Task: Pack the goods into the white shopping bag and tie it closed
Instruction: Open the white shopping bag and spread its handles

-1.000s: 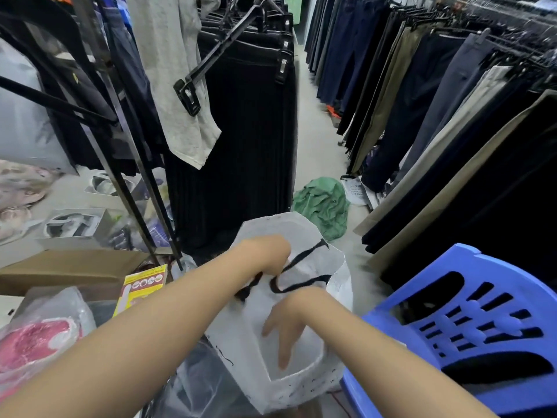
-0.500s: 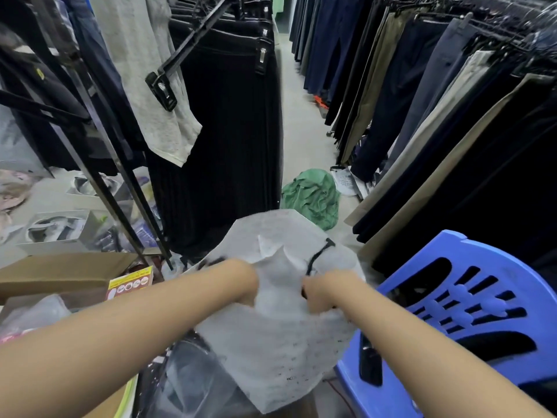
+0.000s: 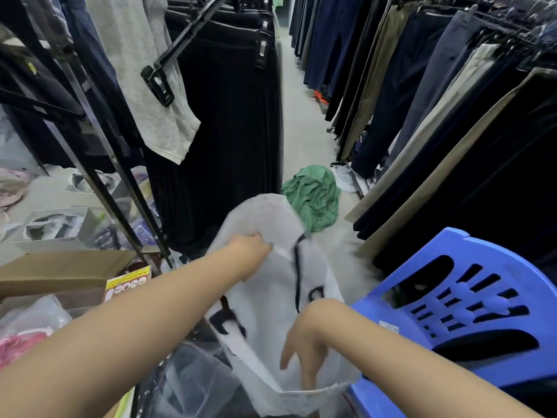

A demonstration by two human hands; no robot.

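Observation:
The white shopping bag (image 3: 265, 224) with black print hangs in front of me, low in the middle of the view. My left hand (image 3: 251, 247) pinches the bag's upper edge and holds it up. My right hand (image 3: 304, 348) reaches down into the bag's mouth with its fingers spread and straight, touching the inner wall. Clear-wrapped dark goods (image 3: 193, 384) lie just below the bag, partly hidden by my left forearm. What is inside the bag cannot be seen.
A blue plastic chair (image 3: 470, 300) stands at my right. Racks of hanging trousers line both sides of a narrow aisle. A green garment (image 3: 313, 197) lies on the floor ahead. Cardboard boxes (image 3: 60, 270) and wrapped packs sit at the left.
Half a second ago both hands gripped the bag's top together. Now my right hand has let go and dropped into the bag, while my left hand has lifted the edge.

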